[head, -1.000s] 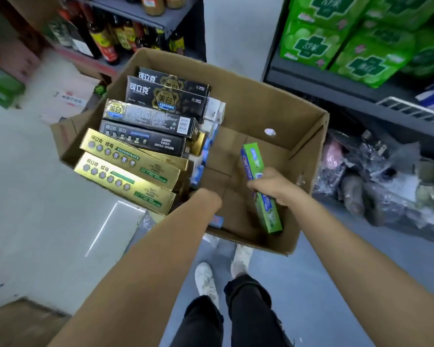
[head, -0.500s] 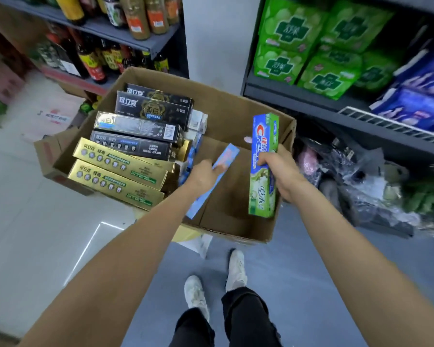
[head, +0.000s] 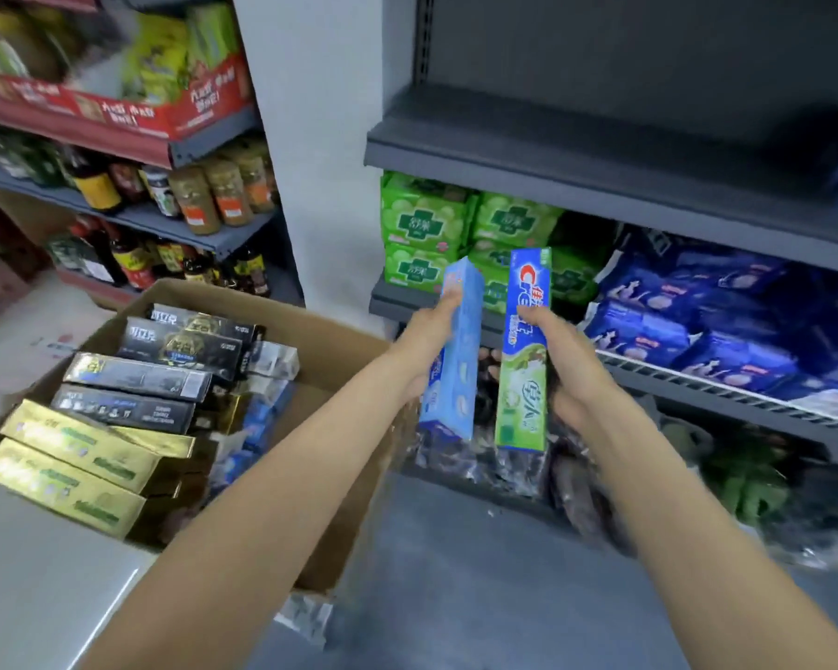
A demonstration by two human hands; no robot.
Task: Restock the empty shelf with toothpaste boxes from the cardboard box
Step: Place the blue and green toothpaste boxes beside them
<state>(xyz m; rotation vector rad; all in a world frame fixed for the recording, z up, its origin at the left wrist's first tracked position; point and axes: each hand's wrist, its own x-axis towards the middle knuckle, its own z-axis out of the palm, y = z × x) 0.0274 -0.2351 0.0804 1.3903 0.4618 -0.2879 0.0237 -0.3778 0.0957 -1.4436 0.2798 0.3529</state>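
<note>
Both boxes now lifted clear of brown cardboard box point(head: 310, 340), up before shelves. Left hand point(head: 424, 338) grips pale blue toothpaste box point(head: 460, 350); right hand point(head: 559, 350) grips green-and-blue toothpaste carton point(head: 526, 350). Raise to empty dark grey shelf point(head: 601, 152), keep upright, apart, labels forward.

The left hand point(head: 426, 340) holds a light blue toothpaste box point(head: 458, 350); the right hand point(head: 559, 360) holds a toothpaste box point(head: 523, 350) that is blue with a red and white logo at the top and green lower down. In the brown cardboard box point(head: 330, 340) lie black boxes point(head: 185, 343) with gold print and shiny gold boxes point(head: 83, 456) with green labels. The empty shelf point(head: 601, 152) is dark grey. Below it sit bright green packs point(head: 422, 224) bearing a darker green cross, and deep blue packs point(head: 688, 321).
</note>
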